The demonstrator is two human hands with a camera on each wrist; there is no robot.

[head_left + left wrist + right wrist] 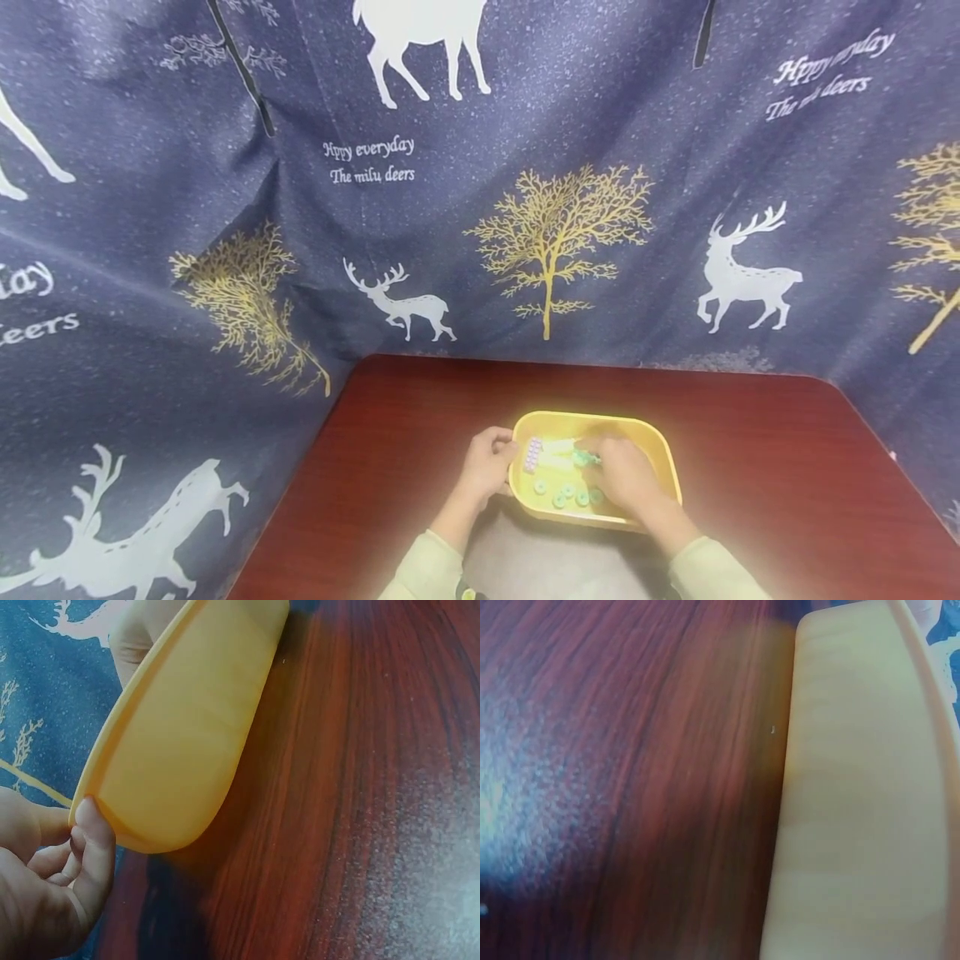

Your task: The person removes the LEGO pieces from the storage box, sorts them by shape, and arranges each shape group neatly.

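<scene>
A yellow plastic tub (592, 521) stands on the table. At its left end my left hand (487, 462) holds the rim; in the left wrist view the thumb (94, 825) lies against the outer wall. My right hand (626, 475) reaches inside from the right, finger and thumb around a bright green piece (587, 457). Several small pale green rings (567, 491) lie on the tub floor toward the near side. A purple-and-white dotted strip (532, 455) sits at the left, with pale yellowish pieces (557, 447) beside it. The right wrist view shows only the tub's outer wall (862, 787) and table.
The dark red wood-grain table (420, 400) extends around the tub. A blue cloth (600, 125) printed with deer and trees hangs behind and at the left. A pale grey surface (555, 558) shows between the forearms at the near side.
</scene>
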